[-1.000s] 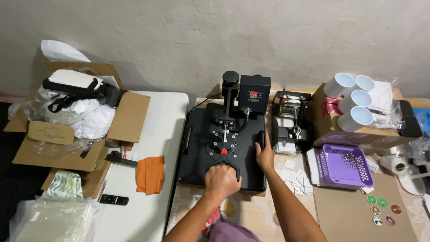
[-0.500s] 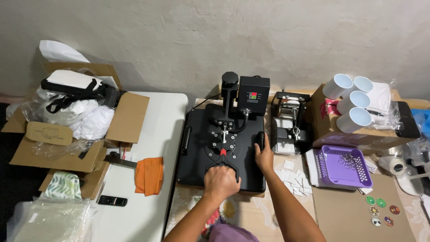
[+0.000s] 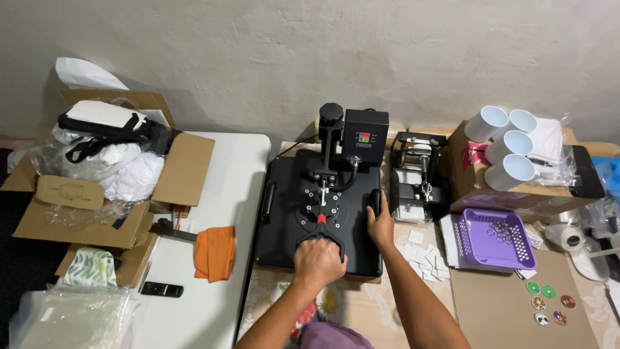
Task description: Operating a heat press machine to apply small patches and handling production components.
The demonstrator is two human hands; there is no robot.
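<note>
In the middle of the frame sat the black heat press [image 3: 320, 216], lying flat on the table, and I had both hands on it. My left hand [image 3: 318, 262] was closed tight around the front handle [image 3: 321, 238], the black loop with a red bit at the lower middle of the press. My right hand [image 3: 380, 223] was mostly open, its palm and fingers laid flat against the right edge of the press, by the side grip there. To work that handle well, I judged I should hold the press steady with the flat hand, keep the other wrist straight, and move the handle slowly, with my fingers kept away from the hot plate. Behind the press stood its little control box [image 3: 365, 137] with a lit screen. To the left lay an orange cloth [image 3: 215, 253] on the white table [image 3: 219, 194]. To the right I saw a purple basket [image 3: 496, 239], and at the upper right some white mugs [image 3: 507, 145] sat on a cardboard box [image 3: 510, 194].
</note>
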